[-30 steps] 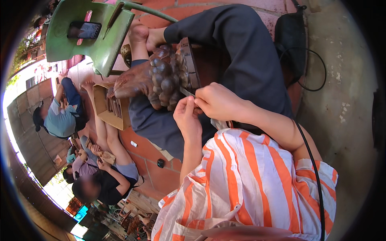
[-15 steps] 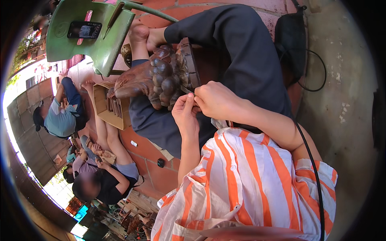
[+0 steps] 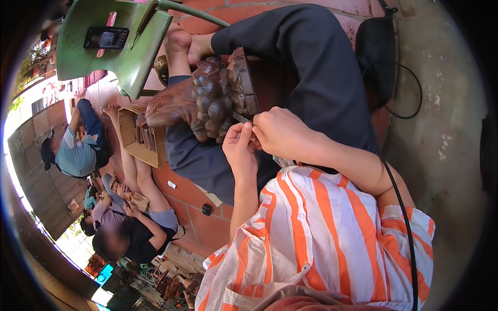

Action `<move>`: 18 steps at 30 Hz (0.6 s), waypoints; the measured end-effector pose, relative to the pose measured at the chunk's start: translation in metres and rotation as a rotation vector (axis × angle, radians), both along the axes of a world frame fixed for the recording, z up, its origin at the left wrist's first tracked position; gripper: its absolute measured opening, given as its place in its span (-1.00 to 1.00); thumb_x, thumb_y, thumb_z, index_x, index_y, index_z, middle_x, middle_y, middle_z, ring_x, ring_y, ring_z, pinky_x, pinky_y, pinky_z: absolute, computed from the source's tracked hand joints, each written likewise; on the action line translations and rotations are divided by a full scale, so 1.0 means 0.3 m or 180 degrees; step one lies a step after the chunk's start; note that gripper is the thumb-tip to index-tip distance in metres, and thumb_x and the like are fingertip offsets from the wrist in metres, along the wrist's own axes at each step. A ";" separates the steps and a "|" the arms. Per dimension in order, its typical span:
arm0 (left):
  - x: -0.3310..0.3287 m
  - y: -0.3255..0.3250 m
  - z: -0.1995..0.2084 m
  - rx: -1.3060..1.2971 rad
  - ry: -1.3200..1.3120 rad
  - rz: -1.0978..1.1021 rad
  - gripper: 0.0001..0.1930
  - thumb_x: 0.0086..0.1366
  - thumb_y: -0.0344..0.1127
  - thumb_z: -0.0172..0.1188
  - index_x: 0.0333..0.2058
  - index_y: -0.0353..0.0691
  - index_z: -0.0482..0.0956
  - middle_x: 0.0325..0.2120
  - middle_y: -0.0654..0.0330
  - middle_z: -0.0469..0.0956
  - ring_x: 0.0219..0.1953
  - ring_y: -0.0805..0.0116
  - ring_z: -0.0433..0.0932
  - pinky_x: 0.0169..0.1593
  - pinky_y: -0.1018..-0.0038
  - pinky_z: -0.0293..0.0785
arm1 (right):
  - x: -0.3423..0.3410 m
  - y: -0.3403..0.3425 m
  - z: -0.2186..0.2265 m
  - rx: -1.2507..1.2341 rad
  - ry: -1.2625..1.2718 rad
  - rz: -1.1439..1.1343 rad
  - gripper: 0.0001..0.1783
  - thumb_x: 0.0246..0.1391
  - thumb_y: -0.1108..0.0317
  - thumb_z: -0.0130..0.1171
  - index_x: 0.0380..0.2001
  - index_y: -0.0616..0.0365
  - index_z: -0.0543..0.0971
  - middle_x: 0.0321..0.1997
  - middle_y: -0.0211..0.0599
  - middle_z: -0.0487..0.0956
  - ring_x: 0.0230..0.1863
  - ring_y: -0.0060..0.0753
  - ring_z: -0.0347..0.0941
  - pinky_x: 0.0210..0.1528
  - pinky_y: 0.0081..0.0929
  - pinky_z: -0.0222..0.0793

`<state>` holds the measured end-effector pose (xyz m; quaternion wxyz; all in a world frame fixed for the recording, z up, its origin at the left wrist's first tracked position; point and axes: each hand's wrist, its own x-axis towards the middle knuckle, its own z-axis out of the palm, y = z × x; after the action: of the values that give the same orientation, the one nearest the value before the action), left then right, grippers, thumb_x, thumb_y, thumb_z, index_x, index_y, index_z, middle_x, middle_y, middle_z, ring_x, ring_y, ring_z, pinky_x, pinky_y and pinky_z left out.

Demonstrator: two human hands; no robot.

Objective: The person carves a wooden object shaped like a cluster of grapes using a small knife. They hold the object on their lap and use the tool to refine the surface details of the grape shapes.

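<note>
A dark brown wood carving [image 3: 210, 101] with rounded, clustered lumps lies across my lap, its flat base turned to the right. Close to its lower right side, my right hand [image 3: 277, 127] is closed around a thin metal carving chisel [image 3: 240, 117], whose handle the fingers hide. The narrow blade points up and left, its end at the lumps near the base. My left hand [image 3: 241, 147] is closed too, thumb and finger pinching the chisel right beside the right hand. Whether the tip cuts into the wood is too small to tell.
A green chair [image 3: 104, 57] at upper left bears a phone [image 3: 106, 38] and a pointed tool [image 3: 144, 23]. An open cardboard box [image 3: 155, 155] of tools stands left of my lap. Other people sit at the left. A black cable [image 3: 404, 217] runs down my right side.
Both hands keep their hold on the chisel and have barely moved. Slightly more of the blade shows between hands and carving. The surroundings sit slightly further left in the picture.
</note>
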<state>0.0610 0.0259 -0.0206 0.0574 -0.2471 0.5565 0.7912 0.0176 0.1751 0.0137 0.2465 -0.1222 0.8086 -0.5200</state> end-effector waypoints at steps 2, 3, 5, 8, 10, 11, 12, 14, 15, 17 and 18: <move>0.000 -0.021 -0.017 0.0368 0.0171 -0.0096 -0.88 0.35 -0.40 0.16 -0.32 -0.34 0.56 -0.49 0.25 0.59 -0.52 0.60 0.50 -0.42 0.68 0.44 | -0.003 -0.004 0.006 0.0049 -0.0042 -0.0004 -0.78 -0.01 0.40 0.08 -0.59 0.35 0.57 -0.58 0.10 0.55 -0.47 0.12 0.54 -0.39 -0.13 0.46; 0.000 -0.023 -0.020 0.0398 0.0165 -0.0091 -0.88 0.35 -0.40 0.16 -0.32 -0.34 0.56 -0.49 0.25 0.59 -0.52 0.60 0.50 -0.42 0.68 0.44 | -0.007 -0.004 0.012 0.0054 -0.0060 -0.0012 -0.81 -0.08 0.41 0.13 -0.58 0.35 0.59 -0.55 0.11 0.57 -0.45 0.12 0.56 -0.39 -0.13 0.48; 0.000 -0.020 -0.015 0.0448 0.0153 -0.0089 -0.88 0.35 -0.40 0.15 -0.32 -0.34 0.55 -0.50 0.25 0.58 -0.52 0.60 0.49 -0.42 0.68 0.44 | -0.003 -0.004 0.014 0.0062 -0.0061 -0.0042 -0.81 -0.08 0.41 0.13 -0.58 0.35 0.59 -0.55 0.11 0.57 -0.45 0.12 0.56 -0.39 -0.12 0.48; 0.002 -0.006 -0.013 0.0317 0.0029 -0.0011 -0.88 0.36 -0.39 0.14 -0.32 -0.33 0.55 -0.51 0.26 0.57 -0.52 0.60 0.49 -0.42 0.68 0.44 | 0.008 -0.008 -0.004 0.0060 -0.0040 -0.0083 -0.76 0.04 0.41 0.03 -0.60 0.34 0.54 -0.59 0.11 0.54 -0.48 0.12 0.53 -0.38 -0.12 0.43; 0.005 -0.021 -0.015 0.0355 -0.0012 -0.0071 -0.87 0.37 -0.38 0.13 -0.35 -0.32 0.54 -0.52 0.28 0.56 -0.53 0.61 0.49 -0.42 0.68 0.43 | 0.010 -0.017 -0.013 0.0035 -0.0066 -0.0095 -0.76 0.04 0.41 0.03 -0.60 0.34 0.54 -0.59 0.11 0.54 -0.48 0.12 0.53 -0.38 -0.12 0.43; 0.004 -0.024 -0.014 0.0378 -0.0035 -0.0103 -0.86 0.37 -0.38 0.13 -0.36 -0.31 0.54 -0.53 0.28 0.56 -0.53 0.61 0.48 -0.43 0.69 0.42 | 0.013 -0.022 -0.017 0.0019 -0.0029 -0.0133 -0.76 0.04 0.41 0.03 -0.60 0.34 0.54 -0.59 0.11 0.54 -0.48 0.12 0.53 -0.38 -0.12 0.43; 0.004 -0.017 -0.012 0.0228 -0.0041 -0.0063 -0.86 0.37 -0.37 0.13 -0.36 -0.31 0.53 -0.54 0.30 0.55 -0.55 0.63 0.47 -0.45 0.70 0.39 | 0.018 -0.028 -0.021 0.0002 0.0008 -0.0172 -0.76 0.04 0.41 0.03 -0.59 0.34 0.53 -0.59 0.11 0.54 -0.48 0.12 0.53 -0.38 -0.12 0.44; -0.001 0.010 0.006 -0.0073 -0.0050 0.0026 -0.84 0.37 -0.35 0.14 -0.38 -0.29 0.52 -0.56 0.32 0.53 -0.58 0.66 0.43 -0.51 0.72 0.33 | 0.022 -0.033 -0.033 -0.0119 0.0116 -0.0184 -0.76 0.05 0.41 0.03 -0.59 0.34 0.53 -0.59 0.10 0.53 -0.49 0.13 0.52 -0.40 -0.12 0.43; 0.002 0.003 -0.008 -0.0142 -0.0013 0.0018 -0.86 0.35 -0.34 0.18 -0.37 -0.28 0.51 -0.58 0.33 0.51 -0.61 0.66 0.40 -0.55 0.72 0.29 | 0.023 -0.029 -0.042 -0.0222 0.0187 -0.0163 -0.75 0.06 0.40 0.03 -0.59 0.35 0.52 -0.60 0.10 0.52 -0.50 0.13 0.51 -0.41 -0.12 0.42; 0.007 -0.005 -0.035 -0.0276 0.0063 -0.0013 -0.86 0.30 -0.34 0.25 -0.35 -0.25 0.50 -0.61 0.36 0.47 -0.67 0.67 0.33 -0.63 0.71 0.19 | 0.024 -0.013 -0.066 -0.0443 0.0380 -0.0100 -0.76 0.08 0.40 0.05 -0.59 0.34 0.52 -0.62 0.09 0.51 -0.53 0.13 0.49 -0.44 -0.14 0.39; 0.014 -0.001 -0.040 -0.0367 0.0094 0.0079 -0.86 0.29 -0.36 0.26 -0.36 -0.26 0.49 -0.61 0.36 0.47 -0.67 0.68 0.32 -0.64 0.71 0.17 | 0.023 0.001 -0.084 -0.0563 0.0503 -0.0051 -0.76 0.08 0.40 0.06 -0.58 0.34 0.52 -0.63 0.08 0.50 -0.54 0.12 0.48 -0.47 -0.16 0.37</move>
<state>0.0651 0.0256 -0.0325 0.0250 -0.2453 0.5988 0.7620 0.0245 0.1754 -0.0115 0.1661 -0.1776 0.7774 -0.5801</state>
